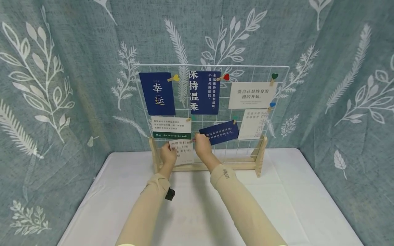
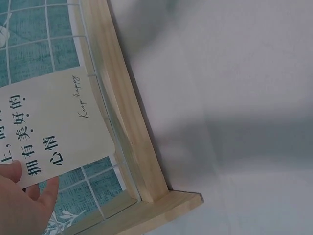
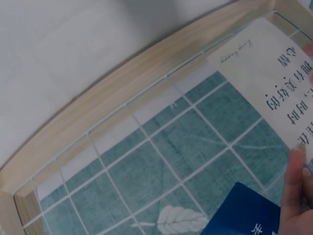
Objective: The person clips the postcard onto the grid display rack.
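Observation:
A cream card (image 1: 182, 152) with dark Chinese lettering stands against the lower left of a white wire grid (image 1: 226, 158). My left hand (image 1: 168, 154) pinches its left edge between thumb and fingers; "Keep happy" is legible on the card (image 2: 68, 115) in the left wrist view. At the card's upper right corner, my right hand (image 1: 204, 147) pinches a small clothespin, mostly hidden by the fingers; a bit of purple shows beside them in the right wrist view. Right beside that hand, a tilted navy card (image 1: 223, 132) hangs from a green clip (image 1: 235, 119).
More cards are clipped on the grid: a navy card (image 1: 157, 94), another navy card (image 1: 204, 93), a white-and-green card (image 1: 171, 127) and two pale ones at right. Heart-topped clips include a red one (image 1: 226, 77). A wooden stand (image 1: 260, 157) supports the grid on a white-covered table (image 1: 277, 198).

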